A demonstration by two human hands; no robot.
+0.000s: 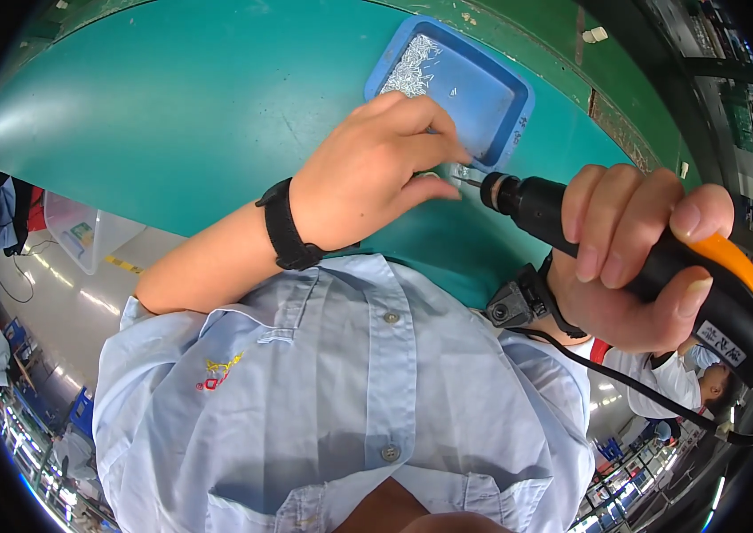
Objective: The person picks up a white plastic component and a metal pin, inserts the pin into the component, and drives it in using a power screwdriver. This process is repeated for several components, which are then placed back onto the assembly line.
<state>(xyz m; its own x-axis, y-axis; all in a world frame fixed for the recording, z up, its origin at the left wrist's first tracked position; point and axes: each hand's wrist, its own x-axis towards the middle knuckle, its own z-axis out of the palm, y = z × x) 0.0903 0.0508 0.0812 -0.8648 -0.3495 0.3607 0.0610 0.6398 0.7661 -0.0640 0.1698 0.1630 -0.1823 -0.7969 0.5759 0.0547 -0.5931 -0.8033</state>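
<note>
My right hand (638,249) is wrapped round a black electric screwdriver (541,206) with an orange strip along its handle. The slim bit points left, its tip close to the fingertips of my left hand (372,164). There, my left thumb and forefinger curl toward each other in a pinch around a small clear piece (459,171); its exact shape is too small to tell. Just beyond these fingers stands a blue tray (505,147). Many small shiny, pin-like pieces (412,69) lie heaped at the tray's left side, with a stray one nearer its middle.
A green work table (190,107) spreads under both hands, with a raised green ledge (563,44) along the far right. A black cable (625,380) runs at the lower right. At the left, a clear plastic bin (83,233) stands beyond the table edge. Other people are in the background.
</note>
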